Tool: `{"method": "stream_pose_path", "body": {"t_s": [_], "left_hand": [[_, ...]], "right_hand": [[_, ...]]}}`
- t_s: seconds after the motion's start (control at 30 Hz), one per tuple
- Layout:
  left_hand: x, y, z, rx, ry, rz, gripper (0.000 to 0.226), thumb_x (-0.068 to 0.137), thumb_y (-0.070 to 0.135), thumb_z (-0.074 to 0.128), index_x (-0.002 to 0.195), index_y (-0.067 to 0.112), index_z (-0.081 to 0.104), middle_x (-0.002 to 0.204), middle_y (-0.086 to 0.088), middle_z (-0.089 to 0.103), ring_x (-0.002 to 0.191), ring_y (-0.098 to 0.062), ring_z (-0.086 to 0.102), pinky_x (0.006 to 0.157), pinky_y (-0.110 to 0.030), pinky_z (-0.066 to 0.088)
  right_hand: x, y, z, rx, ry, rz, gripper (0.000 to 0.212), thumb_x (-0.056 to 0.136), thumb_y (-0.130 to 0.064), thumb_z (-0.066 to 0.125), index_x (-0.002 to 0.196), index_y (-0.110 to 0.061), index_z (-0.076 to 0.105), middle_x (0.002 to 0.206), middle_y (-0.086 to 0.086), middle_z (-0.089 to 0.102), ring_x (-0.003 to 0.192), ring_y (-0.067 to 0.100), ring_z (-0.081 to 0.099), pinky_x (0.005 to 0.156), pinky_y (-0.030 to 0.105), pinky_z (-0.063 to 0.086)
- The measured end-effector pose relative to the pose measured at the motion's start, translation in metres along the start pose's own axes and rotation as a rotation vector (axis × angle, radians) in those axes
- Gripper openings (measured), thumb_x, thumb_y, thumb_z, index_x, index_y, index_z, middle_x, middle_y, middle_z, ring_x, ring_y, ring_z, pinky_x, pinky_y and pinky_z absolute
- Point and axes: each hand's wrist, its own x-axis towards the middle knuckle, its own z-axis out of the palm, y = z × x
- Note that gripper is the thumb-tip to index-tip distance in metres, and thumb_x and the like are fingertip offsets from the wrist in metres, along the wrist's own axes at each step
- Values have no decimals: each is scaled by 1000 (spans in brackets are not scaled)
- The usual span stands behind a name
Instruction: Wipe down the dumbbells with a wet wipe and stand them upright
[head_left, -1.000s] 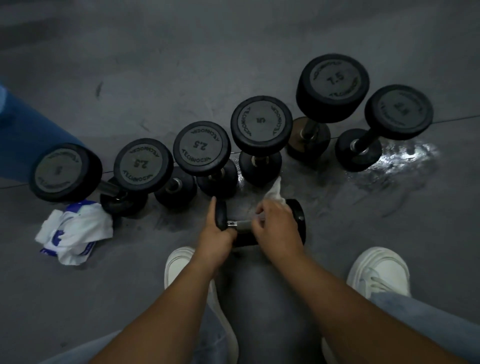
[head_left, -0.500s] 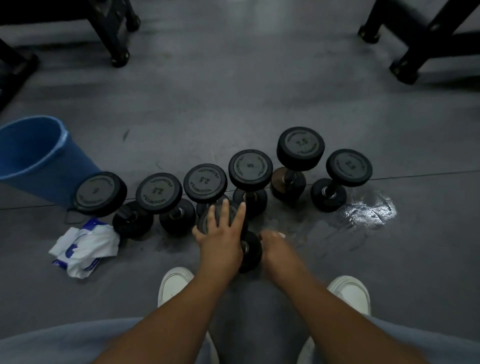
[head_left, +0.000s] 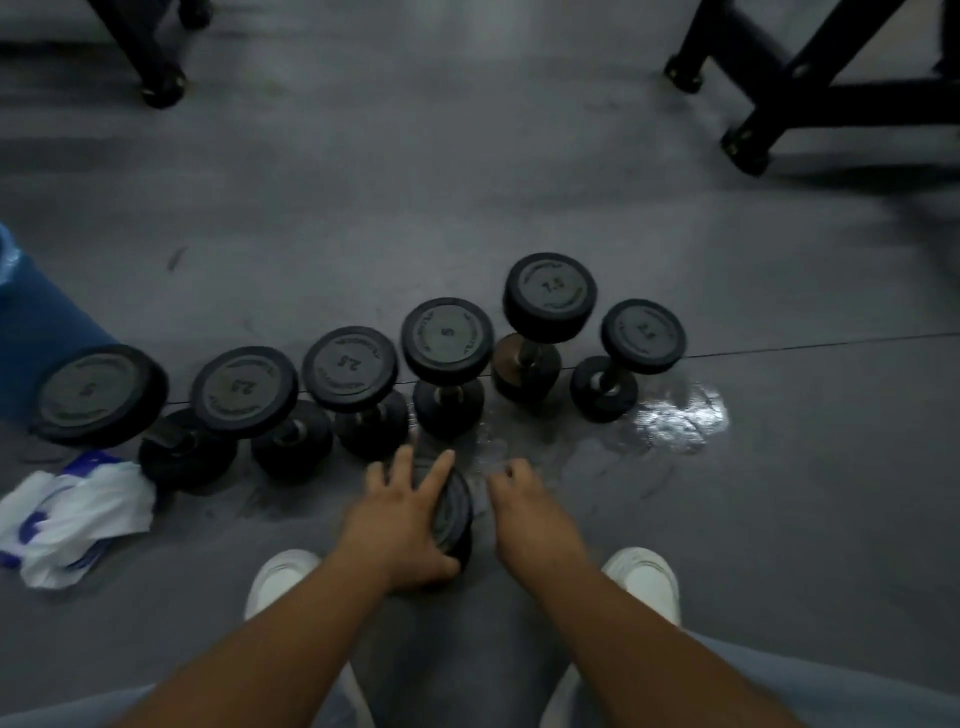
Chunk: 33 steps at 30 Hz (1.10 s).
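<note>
A small black dumbbell (head_left: 453, 512) stands on end on the grey floor just in front of my shoes. My left hand (head_left: 400, 514) lies over its top head, fingers spread and thumb wrapped round the near edge. My right hand (head_left: 524, 512) is just right of it with the fingers curled; the wet wipe it held a moment ago is hidden. Behind stands a row of several upright black dumbbells, from the leftmost one (head_left: 98, 395) through the 5 (head_left: 448, 338) and the 7.5 (head_left: 550, 293) to the rightmost one (head_left: 643, 332).
A white and blue wipes pack (head_left: 78, 514) lies at the left, with a blue bin (head_left: 41, 338) behind it. A wet patch (head_left: 670, 415) shines on the floor at the right. Black equipment legs (head_left: 779, 104) stand at the back. My white shoes (head_left: 644, 577) flank the dumbbell.
The small dumbbell lay on its side while my right hand wiped its handle; now it stands on end under my left hand. The view has pulled back and up.
</note>
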Motion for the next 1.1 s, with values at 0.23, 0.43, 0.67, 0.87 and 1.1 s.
{"method": "stream_pose_path", "body": {"t_s": [0.23, 0.43, 0.67, 0.87, 1.1], "left_hand": [[12, 65, -29, 107, 92, 85, 116, 61, 73, 64, 153, 45, -1, 161, -11, 1, 141, -41, 18, 104, -47, 44], [41, 170, -85, 67, 158, 274, 114, 65, 72, 64, 152, 46, -5, 163, -10, -4, 143, -45, 12, 103, -53, 42], [95, 296, -106, 159, 190, 451, 113, 65, 71, 67, 151, 43, -2, 162, -8, -1, 142, -47, 14, 99, -56, 45], [164, 348, -109, 267, 223, 524, 111, 66, 71, 67, 150, 42, 1, 158, -11, 9, 136, -46, 25, 97, -55, 47], [235, 371, -96, 354, 218, 531, 111, 63, 75, 64, 149, 39, 4, 154, -15, 17, 127, -43, 37, 96, -53, 45]], "right_hand": [[14, 55, -113, -306, -222, 38, 42, 96, -11, 43, 137, -16, 40, 134, 19, 39, 123, 39, 47, 98, 47, 42], [-6, 156, -226, -388, -113, 242, 67, 90, -2, 51, 149, -25, 27, 142, 15, 36, 127, 36, 46, 99, 43, 44], [-31, 264, -212, -196, 279, 335, 73, 87, 7, 45, 147, -27, 24, 148, 9, 27, 127, 30, 41, 94, 40, 48], [-2, 327, -174, -73, 333, 425, 77, 91, 4, 44, 152, -30, 12, 160, 4, 2, 148, 27, 7, 107, 40, 37], [33, 365, -140, 91, 328, 523, 79, 88, 6, 41, 152, -29, 10, 160, 2, 3, 148, 25, 3, 109, 40, 33]]}}
